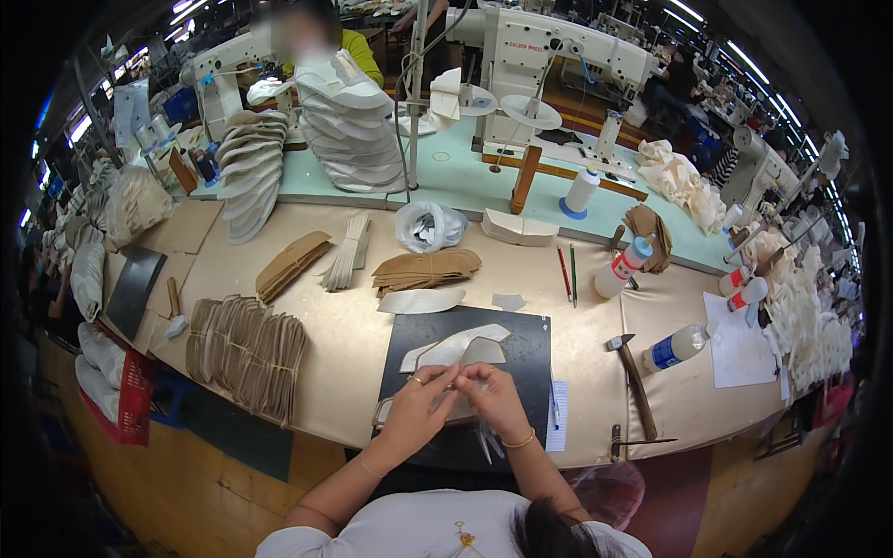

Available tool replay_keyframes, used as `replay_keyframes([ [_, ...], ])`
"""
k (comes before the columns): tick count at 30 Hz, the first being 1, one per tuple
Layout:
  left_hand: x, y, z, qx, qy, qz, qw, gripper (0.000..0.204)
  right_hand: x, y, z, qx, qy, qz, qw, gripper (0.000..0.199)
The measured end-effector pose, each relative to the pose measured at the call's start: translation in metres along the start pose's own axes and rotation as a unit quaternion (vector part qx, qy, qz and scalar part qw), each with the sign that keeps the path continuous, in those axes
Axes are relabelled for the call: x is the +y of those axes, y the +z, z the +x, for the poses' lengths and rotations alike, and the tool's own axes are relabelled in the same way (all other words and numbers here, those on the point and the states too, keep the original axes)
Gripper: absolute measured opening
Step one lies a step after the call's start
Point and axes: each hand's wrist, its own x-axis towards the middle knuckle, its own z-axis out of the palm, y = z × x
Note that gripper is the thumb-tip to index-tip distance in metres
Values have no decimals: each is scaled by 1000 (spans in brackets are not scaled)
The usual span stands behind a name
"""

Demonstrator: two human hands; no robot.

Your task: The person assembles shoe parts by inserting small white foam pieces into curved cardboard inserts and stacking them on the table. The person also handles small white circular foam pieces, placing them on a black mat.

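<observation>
Both hands [456, 395] pinch white piece [456, 349] — black mat [521, 344].

Lying flat on the black cutting mat [521, 349] at the workbench's near edge: a pale, curved shoe-upper piece [453, 349], cream with a beige panel. Being pinched at its near end, both sets of fingertips meeting there.

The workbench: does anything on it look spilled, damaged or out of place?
Nothing looks spilled or damaged. Only the clear plastic bottle lies on its side beside the hammer, while the other bottles stand upright. Both hands work over the black mat.
</observation>
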Motion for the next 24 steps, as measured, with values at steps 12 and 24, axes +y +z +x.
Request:
replay_keyframes([
  [12,-5,-6,2,-29,-34,-87,995,37,6,2,1,12,-21,-54,998,20],
  [24,-31,-4,3,-40,-145,-311,938,25,-23,6,-2,-65,14,-5,998,13],
])
